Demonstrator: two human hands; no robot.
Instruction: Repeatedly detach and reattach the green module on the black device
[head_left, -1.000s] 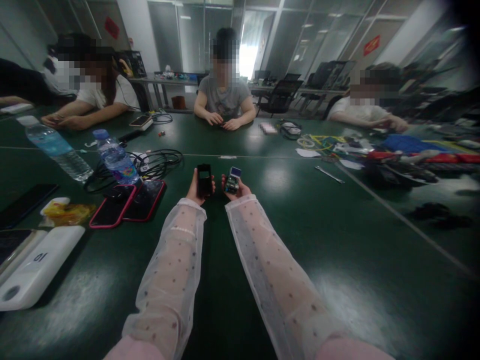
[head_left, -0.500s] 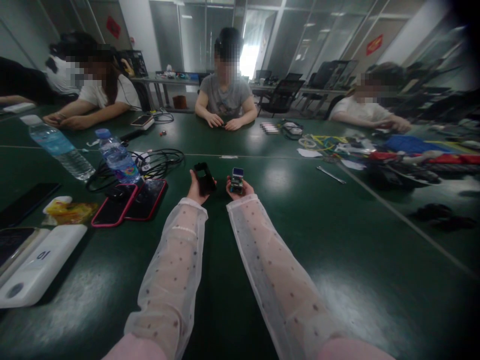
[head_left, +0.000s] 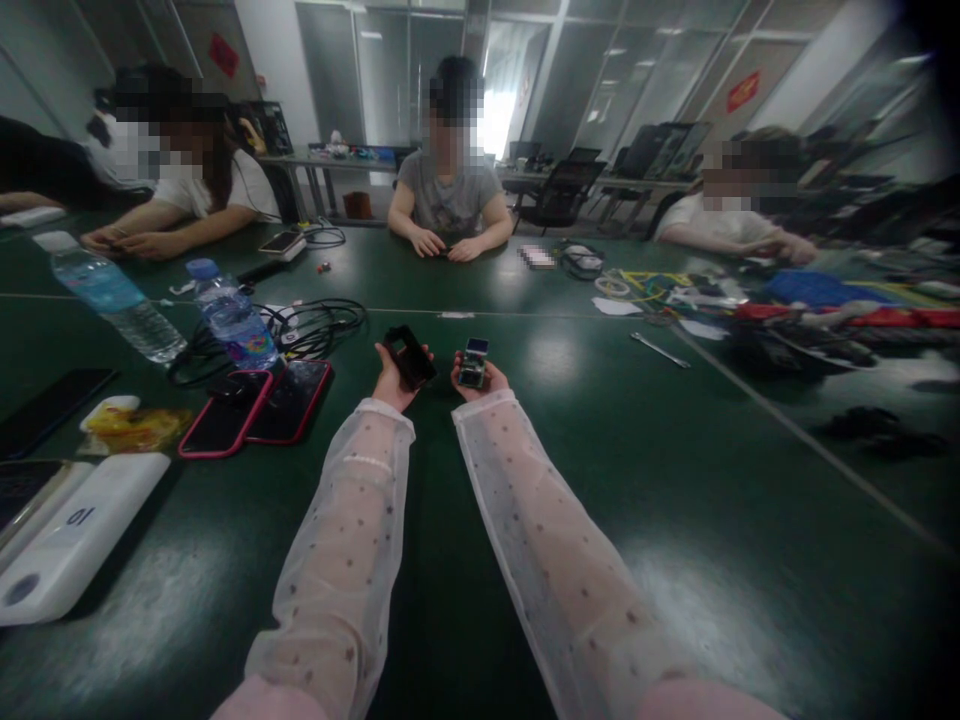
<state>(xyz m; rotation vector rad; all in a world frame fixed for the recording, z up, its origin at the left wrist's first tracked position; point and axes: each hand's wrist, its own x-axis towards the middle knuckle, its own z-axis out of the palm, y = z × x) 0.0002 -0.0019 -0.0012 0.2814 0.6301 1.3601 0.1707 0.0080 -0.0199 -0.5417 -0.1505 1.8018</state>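
Note:
My left hand [head_left: 391, 378] is closed around a black plastic case [head_left: 412, 362], a hollow shell whose open side faces up toward me. In my right hand [head_left: 491, 381] is a small circuit board [head_left: 473, 366] with a little dark screen at its upper end, gripped along its edges. The two pieces are held apart, side by side, just above the green table [head_left: 540, 480]. Sheer white sleeves with dark star shapes cover both forearms.
Left of my arms lie two red-edged phones [head_left: 292, 400], a white power bank [head_left: 82, 530], two water bottles [head_left: 232, 318] and black cables [head_left: 330, 320]. A wrench [head_left: 660, 350] and heaped tools [head_left: 810, 325] are on the right. People sit across the table.
The case in my left hand has turned so more of its hollow inside shows. The circuit board in my right hand has tilted slightly. The view has shifted a little.

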